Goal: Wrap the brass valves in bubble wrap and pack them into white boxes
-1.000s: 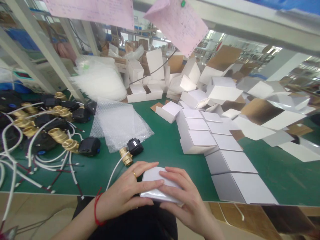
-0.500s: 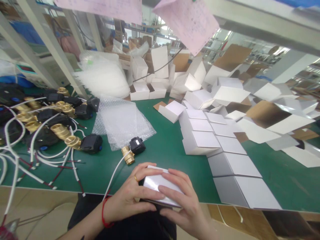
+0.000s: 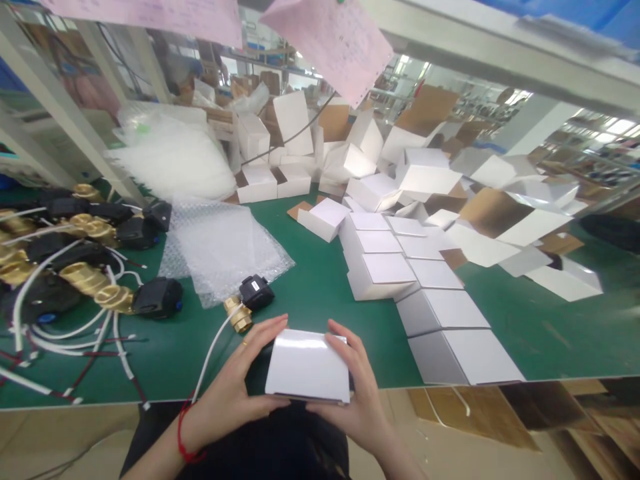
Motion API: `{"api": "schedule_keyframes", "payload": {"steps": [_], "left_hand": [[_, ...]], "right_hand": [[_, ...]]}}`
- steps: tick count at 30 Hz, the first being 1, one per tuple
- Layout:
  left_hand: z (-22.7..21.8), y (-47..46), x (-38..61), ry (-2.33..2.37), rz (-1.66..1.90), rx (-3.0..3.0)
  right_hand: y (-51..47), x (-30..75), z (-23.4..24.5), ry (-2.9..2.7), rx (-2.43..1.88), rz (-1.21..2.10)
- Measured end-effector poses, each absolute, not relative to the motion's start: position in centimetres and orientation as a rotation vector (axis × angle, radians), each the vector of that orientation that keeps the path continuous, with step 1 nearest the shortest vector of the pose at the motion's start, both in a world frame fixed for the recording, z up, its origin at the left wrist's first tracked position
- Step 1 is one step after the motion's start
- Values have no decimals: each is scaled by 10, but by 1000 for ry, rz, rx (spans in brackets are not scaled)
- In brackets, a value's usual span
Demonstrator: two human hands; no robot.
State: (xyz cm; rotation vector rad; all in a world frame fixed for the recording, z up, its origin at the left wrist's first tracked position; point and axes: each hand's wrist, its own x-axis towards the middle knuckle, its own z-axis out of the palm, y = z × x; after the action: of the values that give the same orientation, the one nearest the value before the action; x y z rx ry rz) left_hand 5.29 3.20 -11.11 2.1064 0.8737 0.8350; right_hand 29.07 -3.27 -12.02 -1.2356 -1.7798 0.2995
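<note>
I hold a small white cardboard box between both hands at the near edge of the green table. My left hand, with a ring and a red wrist cord, grips the box's left side. My right hand grips its right side, fingers up along the edge. Just beyond the box lies a black valve actuator with a brass fitting and a white cable.
A sheet of bubble wrap lies left of centre. Several black and brass valves with white cables crowd the left. Rows of closed white boxes run along the right, with a heap of open boxes behind. Pink papers hang overhead.
The box has been turned so its broad white face tilts toward me. My fingers have shifted from lying over its top to gripping its sides. The view has shifted a little.
</note>
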Motion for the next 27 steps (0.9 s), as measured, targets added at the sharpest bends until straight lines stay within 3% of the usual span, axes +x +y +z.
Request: {"api": "schedule_keyframes", "payload": {"steps": [4,12,19,27], "left_hand": [[-120,28,59,913,827,2119],[-133,13,118,854,972,2242],[-125,16,107,868,866,2300],[-120,26,78,1018,992,2317]], "right_hand": [[-44,293,-118,-1696,-1349,270],[-61,268,-105,-1739,-1403,-343],[-34,303,-113,-1616,-1628,-448],[14,356,-126,-1614,-1707,-563]]}}
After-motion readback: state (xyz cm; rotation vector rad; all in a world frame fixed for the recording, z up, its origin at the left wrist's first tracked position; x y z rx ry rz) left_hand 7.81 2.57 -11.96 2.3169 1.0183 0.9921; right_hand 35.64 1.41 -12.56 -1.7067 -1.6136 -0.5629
